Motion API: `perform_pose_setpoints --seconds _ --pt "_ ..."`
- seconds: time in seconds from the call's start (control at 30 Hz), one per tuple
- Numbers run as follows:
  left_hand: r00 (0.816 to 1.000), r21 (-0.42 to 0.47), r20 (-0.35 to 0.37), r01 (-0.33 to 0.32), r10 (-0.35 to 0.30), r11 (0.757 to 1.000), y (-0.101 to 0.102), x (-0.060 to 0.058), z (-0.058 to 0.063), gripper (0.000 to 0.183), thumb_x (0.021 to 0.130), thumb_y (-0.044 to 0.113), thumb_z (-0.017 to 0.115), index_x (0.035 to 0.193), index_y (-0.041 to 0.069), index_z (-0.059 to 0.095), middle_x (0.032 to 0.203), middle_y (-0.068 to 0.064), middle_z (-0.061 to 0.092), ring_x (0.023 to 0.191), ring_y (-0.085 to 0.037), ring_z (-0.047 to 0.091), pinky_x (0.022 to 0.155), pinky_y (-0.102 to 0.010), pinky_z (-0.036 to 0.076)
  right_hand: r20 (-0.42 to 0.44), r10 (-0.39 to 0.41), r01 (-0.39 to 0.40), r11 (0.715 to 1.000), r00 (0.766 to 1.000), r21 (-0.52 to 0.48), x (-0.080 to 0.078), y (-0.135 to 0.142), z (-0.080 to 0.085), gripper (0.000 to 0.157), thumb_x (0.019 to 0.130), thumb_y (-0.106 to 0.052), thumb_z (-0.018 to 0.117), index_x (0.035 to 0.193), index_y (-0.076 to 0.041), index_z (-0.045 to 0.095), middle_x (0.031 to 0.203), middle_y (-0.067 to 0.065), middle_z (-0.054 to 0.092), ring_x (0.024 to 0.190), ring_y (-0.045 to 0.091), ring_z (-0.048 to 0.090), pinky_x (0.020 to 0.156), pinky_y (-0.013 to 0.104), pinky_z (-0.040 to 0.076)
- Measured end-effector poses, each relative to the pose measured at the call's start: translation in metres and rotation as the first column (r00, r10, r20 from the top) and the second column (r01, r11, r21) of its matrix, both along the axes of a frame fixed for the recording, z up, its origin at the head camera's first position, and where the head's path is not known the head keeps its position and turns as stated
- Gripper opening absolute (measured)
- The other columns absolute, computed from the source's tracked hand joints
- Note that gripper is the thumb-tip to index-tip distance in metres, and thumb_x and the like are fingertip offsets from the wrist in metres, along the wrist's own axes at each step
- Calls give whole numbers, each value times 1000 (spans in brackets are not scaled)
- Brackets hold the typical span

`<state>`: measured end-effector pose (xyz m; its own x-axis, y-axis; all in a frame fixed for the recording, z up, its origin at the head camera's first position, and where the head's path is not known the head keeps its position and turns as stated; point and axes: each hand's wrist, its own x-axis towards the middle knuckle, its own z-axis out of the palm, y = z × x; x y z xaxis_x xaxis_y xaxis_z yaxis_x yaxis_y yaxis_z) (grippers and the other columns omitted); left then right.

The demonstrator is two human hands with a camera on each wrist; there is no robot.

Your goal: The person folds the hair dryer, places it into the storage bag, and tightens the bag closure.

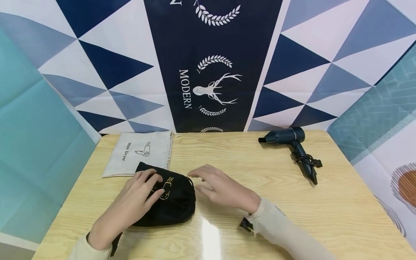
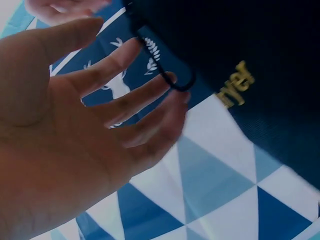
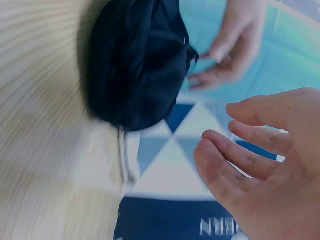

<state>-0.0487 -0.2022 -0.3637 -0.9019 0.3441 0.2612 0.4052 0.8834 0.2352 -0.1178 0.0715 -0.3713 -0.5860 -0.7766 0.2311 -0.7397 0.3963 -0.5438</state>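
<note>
A plump black drawstring pouch (image 1: pixel 178 202) with a gold hair dryer print lies at the left front of the table. Over its printed side is my left hand (image 1: pixel 138 189), fingers loosely bent; whether they touch the cloth I cannot tell. In the left wrist view a black cord loop (image 2: pixel 187 86) crosses close to the fingertips, which do not visibly grip it. Just right of the pouch's drawstring end hovers my right hand (image 1: pixel 224 187), fingers relaxed and holding nothing. The right wrist view shows that hand apart from the pouch (image 3: pixel 140 70).
Behind the pouch lies a flat whitish drawstring bag (image 1: pixel 117 155) marked "Hair Dryer". At the back right rests a dark hair dryer (image 1: pixel 286 136), its cord bundled round the handle. A small dark object (image 1: pixel 246 224) shows by the right sleeve. Patterned cloth (image 1: pixel 211 90) hangs behind the table.
</note>
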Motion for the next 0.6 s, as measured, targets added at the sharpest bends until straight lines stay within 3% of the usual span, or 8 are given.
perform_pose_setpoints --seconds 0.2,0.37,0.5,0.6 --pt "999 24 30 34 -35 999 8 -5 -3 30 97 29 65 120 10 62 126 -13 58 120 -34 52 96 -55 42 75 -153 155 988 985 -26 -3 62 -4 36 99 -11 61 133 -4 58 125 8 65 111 23 62 86 36 55" --pt "993 61 59 98 -102 993 24 -6 2 29 99 30 63 122 12 62 130 -8 57 125 -29 51 100 -53 43 54 -265 265 964 963 -3 -9 102 -5 36 98 -10 63 132 -1 58 123 14 65 106 28 64 83 41 56" --pt "983 90 94 147 -155 985 43 -7 8 28 101 33 60 122 15 63 130 -3 56 124 -22 51 100 -47 45 13 -357 356 934 934 26 -21 135 4 39 97 -8 62 134 2 55 119 20 65 101 33 66 81 46 56" --pt "975 116 103 185 -197 976 60 -12 13 28 102 35 57 122 16 62 129 0 56 121 -17 52 100 -43 45 1 -444 443 895 896 59 -30 164 16 39 100 -11 60 136 0 53 117 20 64 101 33 66 81 48 56"
